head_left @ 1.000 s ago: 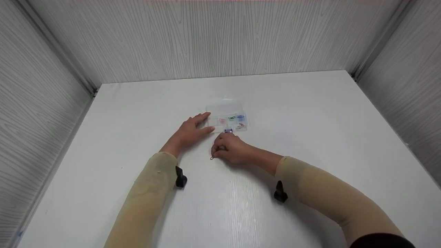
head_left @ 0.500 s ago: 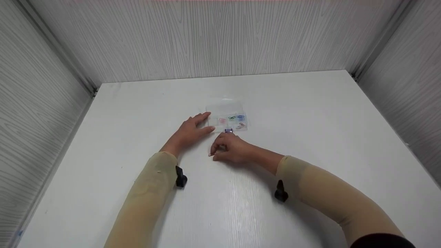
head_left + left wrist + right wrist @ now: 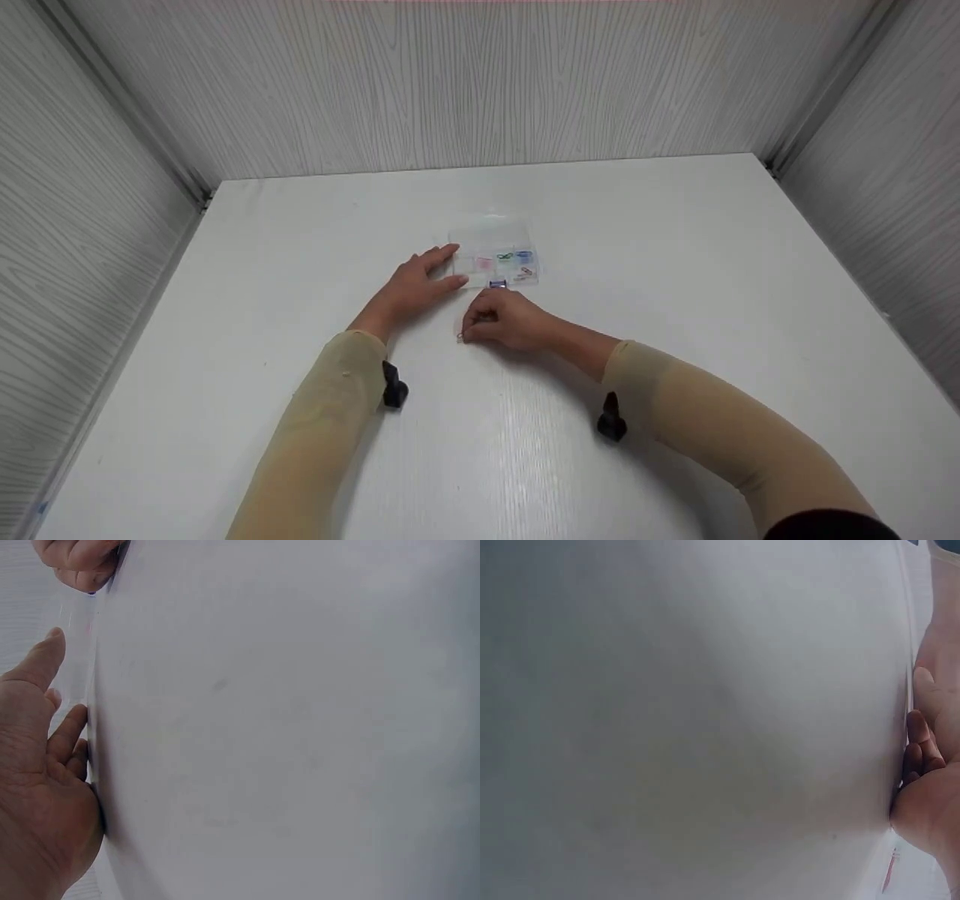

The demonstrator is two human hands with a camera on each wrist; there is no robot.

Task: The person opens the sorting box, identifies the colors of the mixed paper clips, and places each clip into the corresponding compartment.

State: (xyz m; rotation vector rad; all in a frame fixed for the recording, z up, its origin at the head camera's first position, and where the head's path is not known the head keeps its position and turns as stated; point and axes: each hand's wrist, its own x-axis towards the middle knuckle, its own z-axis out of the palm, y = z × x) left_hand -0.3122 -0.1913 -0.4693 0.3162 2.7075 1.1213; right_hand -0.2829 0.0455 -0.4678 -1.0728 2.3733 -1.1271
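My right hand (image 3: 506, 319) holds a small paper clip (image 3: 460, 337) at its thumb and fingertip, just above or on the table in front of a clear plastic compartment box (image 3: 464, 264). The fingers hide most of that clip. Straight, spread fingers of my left hand (image 3: 416, 289) touch the box's left side. Inside the box sit pink clips (image 3: 484, 263), green clips (image 3: 504, 256), blue clips (image 3: 524, 256) and red clips (image 3: 526, 272) in separate compartments. A dark blue piece (image 3: 498, 284) shows at its front edge, partly behind my right hand.
The box's transparent lid (image 3: 491, 231) lies folded back toward the rear wall (image 3: 480, 90). A white table (image 3: 480, 450) carries everything, with panel walls on both sides. Each sleeve bears a black clip-on piece, such as the one on the right (image 3: 611, 420).
The right thumb and fingers have shifted the clip around: it turned sideways half a second ago and now shows only a small end. The left hand and the box have stayed put.
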